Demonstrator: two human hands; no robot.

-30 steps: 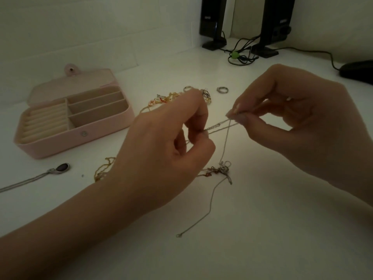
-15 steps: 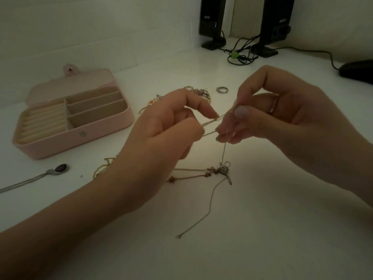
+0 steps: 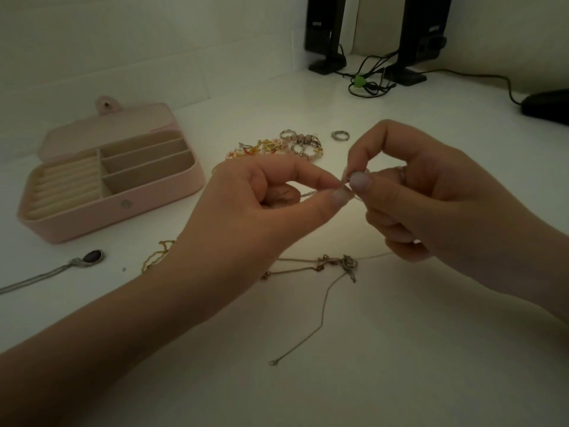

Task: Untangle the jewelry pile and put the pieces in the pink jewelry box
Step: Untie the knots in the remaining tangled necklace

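Note:
My left hand (image 3: pixel 255 211) and my right hand (image 3: pixel 431 198) meet above the white table, both pinching a thin silver chain (image 3: pixel 308 194) between thumb and forefinger. Below them lies a knot of tangled chains (image 3: pixel 346 263), with one loose strand (image 3: pixel 320 322) trailing toward me. The pink jewelry box (image 3: pixel 129 208) stands open at the left, its compartments empty. Behind my hands sits a heap of beaded bracelets and rings (image 3: pixel 286 147), with a single silver ring (image 3: pixel 340 135) to its right.
A pendant necklace with a dark stone (image 3: pixel 92 257) lies in front of the box. A gold chain (image 3: pixel 158 254) shows beside my left wrist. Two black speakers (image 3: pixel 326 32) with bundled cables (image 3: pixel 369 84) stand at the back, and a dark mouse (image 3: pixel 548 104) at far right.
My hands have closed together, fingertips now meeting on the chain. The span of chain between them has shortened, and more of the knot shows on the table.

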